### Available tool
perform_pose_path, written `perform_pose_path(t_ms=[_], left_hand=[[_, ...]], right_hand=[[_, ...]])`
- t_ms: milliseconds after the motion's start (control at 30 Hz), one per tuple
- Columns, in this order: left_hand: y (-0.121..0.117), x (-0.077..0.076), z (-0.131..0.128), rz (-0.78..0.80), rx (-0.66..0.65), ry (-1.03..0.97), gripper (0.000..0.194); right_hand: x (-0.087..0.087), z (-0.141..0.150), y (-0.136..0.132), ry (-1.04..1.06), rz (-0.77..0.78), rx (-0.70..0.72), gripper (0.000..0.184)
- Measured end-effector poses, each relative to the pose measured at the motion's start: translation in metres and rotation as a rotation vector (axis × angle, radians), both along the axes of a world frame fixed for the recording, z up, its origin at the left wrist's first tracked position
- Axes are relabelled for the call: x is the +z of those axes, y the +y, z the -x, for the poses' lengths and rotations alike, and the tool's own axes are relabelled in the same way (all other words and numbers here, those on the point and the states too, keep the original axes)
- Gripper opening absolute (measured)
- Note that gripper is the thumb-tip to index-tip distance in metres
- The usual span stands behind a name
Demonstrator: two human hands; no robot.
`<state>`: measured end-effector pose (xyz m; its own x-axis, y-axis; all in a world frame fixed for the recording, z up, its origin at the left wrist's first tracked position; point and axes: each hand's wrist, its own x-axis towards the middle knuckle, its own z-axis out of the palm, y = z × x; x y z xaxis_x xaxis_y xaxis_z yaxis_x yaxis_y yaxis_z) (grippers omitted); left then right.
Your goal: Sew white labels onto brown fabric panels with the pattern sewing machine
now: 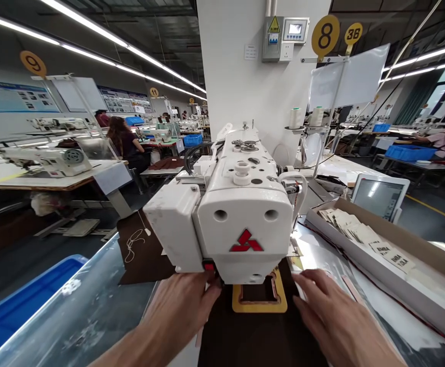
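A white sewing machine (pixel 244 214) with a red emblem stands right in front of me. Under its head lies dark brown fabric (pixel 260 339), with a yellow frame-shaped clamp (pixel 259 307) pressed on top of it. My left hand (pixel 186 298) is at the fabric's left side, below the red button (pixel 208 266); its thumb stretches out over the cloth edge, and some fingertips are hidden behind the machine head. Along the right edge of the same fabric rests my right hand (pixel 331 306), fingers stretched and apart, touching the cloth without gripping it.
Another brown fabric piece (pixel 136 250) with loose white cord lies left of the machine. A cardboard box (pixel 360 255) of printed labels and a tablet-like screen (pixel 381 196) stand right. A blue bin (pixel 27 306) is at lower left. People sit at machines farther back.
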<state>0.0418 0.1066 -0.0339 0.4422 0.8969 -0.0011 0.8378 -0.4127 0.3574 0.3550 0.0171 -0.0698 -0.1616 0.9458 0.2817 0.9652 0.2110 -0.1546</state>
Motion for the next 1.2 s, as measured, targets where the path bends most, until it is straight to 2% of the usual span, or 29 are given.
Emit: perform_pose_path(t_ms=[33, 133, 167, 233, 333, 433, 533, 633, 733, 833, 867, 933, 1033, 1100, 1200], left_hand=[[-0.011, -0.003, 0.007, -0.045, -0.033, 0.003, 0.035], [-0.036, -0.014, 0.023, -0.406, -0.379, 0.028, 0.030], [-0.038, -0.017, 0.025, -0.486, -0.477, 0.059, 0.035], [-0.033, -0.019, 0.022, -0.518, -0.555, 0.130, 0.052], [-0.016, -0.016, 0.011, -0.375, -0.475, 0.163, 0.050], [-0.012, -0.016, 0.010, -0.313, -0.393, 0.138, 0.045], [-0.017, -0.022, 0.019, -0.334, -0.452, 0.142, 0.049], [-0.012, -0.027, 0.022, -0.304, -0.473, 0.169, 0.049], [-0.001, -0.027, 0.021, -0.319, -0.399, 0.138, 0.043], [-0.009, -0.023, 0.027, -0.411, -0.359, 0.053, 0.038], [-0.016, -0.021, 0.030, -0.445, -0.380, 0.036, 0.037], [-0.032, -0.019, 0.038, -0.502, -0.507, 0.047, 0.040], [-0.048, -0.018, 0.046, -0.543, -0.662, 0.120, 0.055], [-0.051, -0.019, 0.048, -0.554, -0.666, 0.141, 0.063], [-0.054, -0.026, 0.050, -0.565, -0.628, 0.129, 0.064]], right_hand=[[-0.004, -0.004, -0.007, -0.082, -0.105, 0.093, 0.035], [-0.011, -0.010, -0.019, -0.299, -0.312, 0.359, 0.035], [-0.011, -0.010, -0.019, -0.347, -0.322, 0.398, 0.035], [-0.007, -0.008, -0.012, -0.372, -0.251, 0.379, 0.035], [0.003, -0.005, 0.001, -0.258, -0.039, 0.231, 0.039], [0.007, -0.007, 0.001, -0.112, 0.075, 0.127, 0.045], [0.003, -0.011, -0.008, -0.050, 0.087, 0.143, 0.044], [-0.001, -0.013, -0.008, -0.068, 0.098, 0.167, 0.044], [0.000, -0.012, -0.002, -0.073, 0.070, 0.128, 0.044], [0.002, -0.010, -0.010, -0.053, 0.008, 0.133, 0.040], [0.002, -0.010, -0.017, -0.053, -0.015, 0.149, 0.038], [0.001, -0.008, -0.033, -0.079, -0.073, 0.215, 0.034], [-0.001, -0.006, -0.051, -0.177, -0.184, 0.293, 0.031], [-0.002, -0.005, -0.057, -0.241, -0.247, 0.303, 0.031], [-0.001, -0.004, -0.059, -0.308, -0.309, 0.304, 0.033]])
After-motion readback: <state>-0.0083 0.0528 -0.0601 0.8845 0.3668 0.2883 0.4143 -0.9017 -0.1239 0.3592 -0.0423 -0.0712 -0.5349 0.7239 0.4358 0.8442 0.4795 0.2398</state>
